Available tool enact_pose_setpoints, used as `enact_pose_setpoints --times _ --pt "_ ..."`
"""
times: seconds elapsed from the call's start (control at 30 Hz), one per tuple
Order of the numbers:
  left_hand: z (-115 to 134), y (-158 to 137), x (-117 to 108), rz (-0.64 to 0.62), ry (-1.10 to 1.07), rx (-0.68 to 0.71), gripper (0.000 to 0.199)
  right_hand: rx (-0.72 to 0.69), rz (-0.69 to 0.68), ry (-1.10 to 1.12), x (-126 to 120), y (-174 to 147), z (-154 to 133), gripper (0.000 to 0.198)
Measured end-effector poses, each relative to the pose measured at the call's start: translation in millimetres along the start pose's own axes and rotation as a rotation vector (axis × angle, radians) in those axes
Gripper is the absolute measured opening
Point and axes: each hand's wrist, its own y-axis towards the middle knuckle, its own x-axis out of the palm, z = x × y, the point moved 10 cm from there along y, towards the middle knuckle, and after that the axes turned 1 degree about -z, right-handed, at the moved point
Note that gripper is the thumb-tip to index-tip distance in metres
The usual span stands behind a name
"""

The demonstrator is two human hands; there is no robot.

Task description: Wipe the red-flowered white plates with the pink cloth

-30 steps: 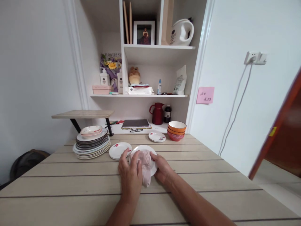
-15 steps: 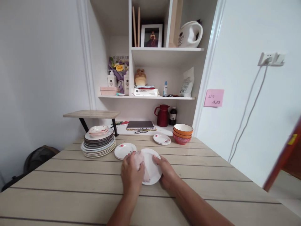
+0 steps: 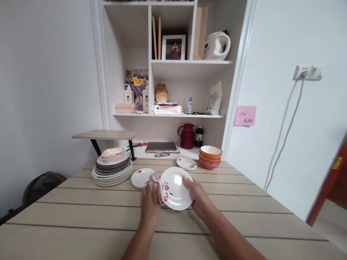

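A white plate with red flowers (image 3: 176, 187) is tilted up toward me above the wooden table (image 3: 81, 216). My right hand (image 3: 197, 196) grips its right rim. My left hand (image 3: 150, 202) holds a pale pink cloth (image 3: 158, 186) bunched against the plate's left edge. Just left of the cloth lie small flowered plates (image 3: 141, 177) flat on the table.
A tall stack of plates (image 3: 112, 169) topped by a pink dish stands at the left. Another small plate (image 3: 187, 163) and stacked orange and red bowls (image 3: 210, 156) sit at the back. Behind are white shelves (image 3: 173, 115) and a red jug (image 3: 187, 136).
The cloth slid from the plate's middle to its left edge. The plate has been tipped up, so its flowered face now shows.
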Motion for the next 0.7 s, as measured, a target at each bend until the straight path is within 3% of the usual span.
enact_pose_setpoints --times 0.1,0.2,0.33,0.5,0.57,0.7 --pt "5.0 -0.9 0.0 0.027 0.026 0.036 0.033 -0.027 -0.027 -0.033 1.5 -0.3 -4.4 0.053" --pt "-0.8 -5.6 17.9 -0.109 -0.081 -0.064 0.041 -0.052 -0.031 -0.059 2.1 -1.7 -8.9 0.055" --pt "-6.5 -15.4 27.0 -0.131 -0.214 -0.176 0.060 -0.106 -0.076 -0.133 7.1 -6.0 -19.0 0.052" --pt "-7.3 -21.4 31.0 -0.194 -0.060 -0.225 0.060 -0.200 -0.182 -0.248 21.1 -11.7 -28.1 0.050" --pt "-8.7 -20.3 28.8 -0.178 -0.032 -0.243 0.062 -0.210 -0.151 -0.218 21.1 -11.1 -24.7 0.049" --pt "-12.0 -15.3 26.5 -0.121 -0.175 -0.256 0.064 -0.187 -0.005 -0.056 16.0 -9.5 -7.5 0.050"
